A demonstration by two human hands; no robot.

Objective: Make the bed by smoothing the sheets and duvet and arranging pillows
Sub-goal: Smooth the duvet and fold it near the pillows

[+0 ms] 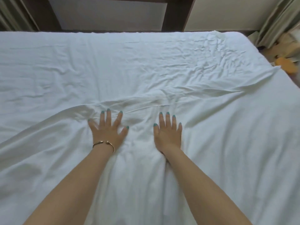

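A white sheet (pixel 146 62) covers the whole bed, creased across its far half. A looser white layer, the duvet (pixel 227 143), lies over the near part, with a raised fold running across just beyond my fingertips. My left hand (pixel 108 129), with a gold bangle at the wrist, presses flat on the fabric with fingers spread. My right hand (pixel 168 130) presses flat beside it, fingers straight and closer together. Both palms face down. No pillow shows in this view.
A dark wooden headboard (pixel 107 13) with a grey panel stands at the far edge of the bed. Curtains (pixel 276 21) hang at the right. On the floor at the right lies an orange object (pixel 285 64) among boxes.
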